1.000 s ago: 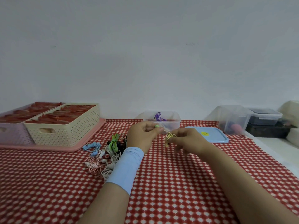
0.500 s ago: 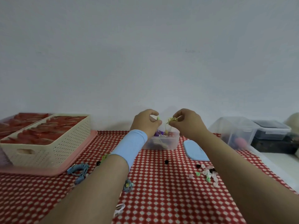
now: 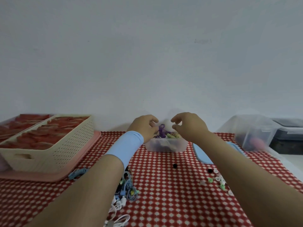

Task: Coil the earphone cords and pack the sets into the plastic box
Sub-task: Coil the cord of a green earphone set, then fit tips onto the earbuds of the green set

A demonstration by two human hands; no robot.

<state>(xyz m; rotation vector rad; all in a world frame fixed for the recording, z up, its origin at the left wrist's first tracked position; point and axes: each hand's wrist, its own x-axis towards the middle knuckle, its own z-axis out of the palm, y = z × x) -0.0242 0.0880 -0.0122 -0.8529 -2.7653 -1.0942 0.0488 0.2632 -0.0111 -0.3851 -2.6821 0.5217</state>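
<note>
While both hands hover over the plastic box [image 3: 165,145], which stands on the table near the middle of its far edge, the step in hand looks like the packing of a coiled set. The right hand [image 3: 188,126] hangs just above the box's right half with its fingers loosely bent and nothing between them. The left hand [image 3: 144,126], a light-blue sleeve [image 3: 126,146] on its wrist, has its fingertips curled toward a purple cord [image 3: 161,128] that loops up out of the box. I cannot tell whether they pinch it or only sit beside it. A yellowish set [image 3: 172,135] lies in the box next to the purple one, so a set seems to be already in place.

More work is waiting: a tangle of loose earphones [image 3: 126,185] lies toward the front edge, left of middle, partly under the left forearm. Small ear tips [image 3: 216,179] are scattered toward the right side. The blue lid [image 3: 201,153] rests just right of the box, off it.

The next move probably calls for drawing both hands back toward the front edge. One cord must then be singled out of the tangle without dragging its neighbours along, since thin cords snag easily.
</note>
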